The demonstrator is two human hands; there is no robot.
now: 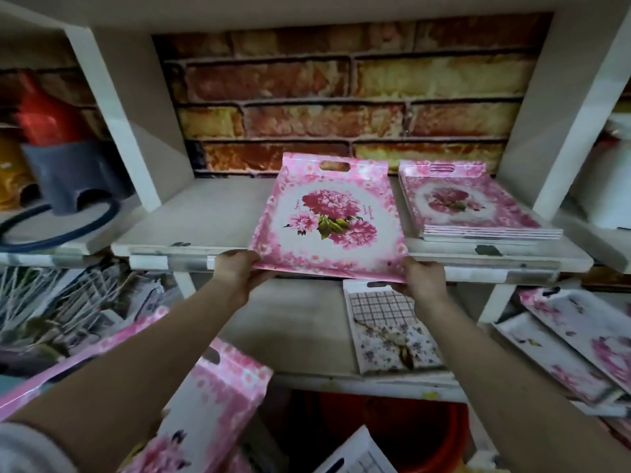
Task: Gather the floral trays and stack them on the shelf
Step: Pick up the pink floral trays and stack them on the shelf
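Floral tray (329, 218), pink with a peony bunch printed in its middle, is held by its near edge over the front lip of the shelf (205, 216), its far end with the cut-out handle resting or nearly resting on the shelf board. The left hand (235, 271) is closed on the tray's near left corner, thumb on top; the right hand (423, 278) is closed on the near right corner the same way. Both hands sit just in front of the shelf edge, with the tray reaching away from them toward the brick-pattern back wall (341, 97).

Just to the right of the held tray lies the stack of floral trays (471, 206), well back on the same shelf and close beside the tray without clearly touching it. To do this step well, I judge the tray should be lifted a little, carried right until it is over that stack, squared with the handle ends matching, then lowered flat so the rims nest rather than slide off the edge.
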